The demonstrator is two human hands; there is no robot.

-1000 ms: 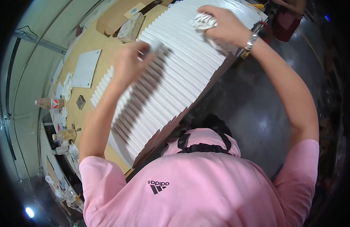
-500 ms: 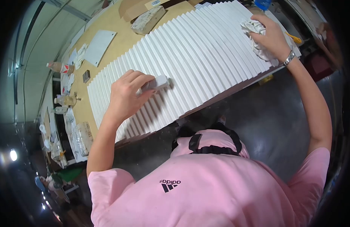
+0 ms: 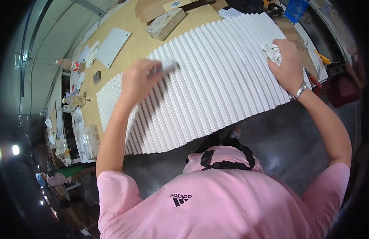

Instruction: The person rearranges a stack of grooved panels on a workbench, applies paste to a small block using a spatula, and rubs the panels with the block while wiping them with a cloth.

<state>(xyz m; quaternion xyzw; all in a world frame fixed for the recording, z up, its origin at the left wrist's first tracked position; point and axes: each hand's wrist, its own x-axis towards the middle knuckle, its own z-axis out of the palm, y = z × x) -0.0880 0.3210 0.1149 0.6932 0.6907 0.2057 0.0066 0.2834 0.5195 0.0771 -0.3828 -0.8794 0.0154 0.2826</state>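
Observation:
White strips lie side by side in a long row, forming a ridged surface (image 3: 210, 75) across the table. My left hand (image 3: 137, 81) is closed around a small grey-white block (image 3: 168, 65), slightly blurred, over the left part of the strips. Its shadow falls on the strips beneath; whether the block touches them I cannot tell. At the right end of the row, my right hand (image 3: 289, 65) grips a crumpled white cloth (image 3: 271, 51) against the strips. A metal bracelet sits on that wrist.
Behind the strips lie a rough stone-like block (image 3: 166, 24), a white plate (image 3: 114, 47) and a cardboard box (image 3: 152, 10). A small dark block (image 3: 97, 77) and bottles (image 3: 70, 65) are at the left. A blue container (image 3: 297, 10) and a yellow-handled tool (image 3: 323, 58) stand right.
My left hand has moved with the block up and away from me along the strips. My right hand, still on the cloth, sits nearer the row's right end. The whole view has shifted slightly.

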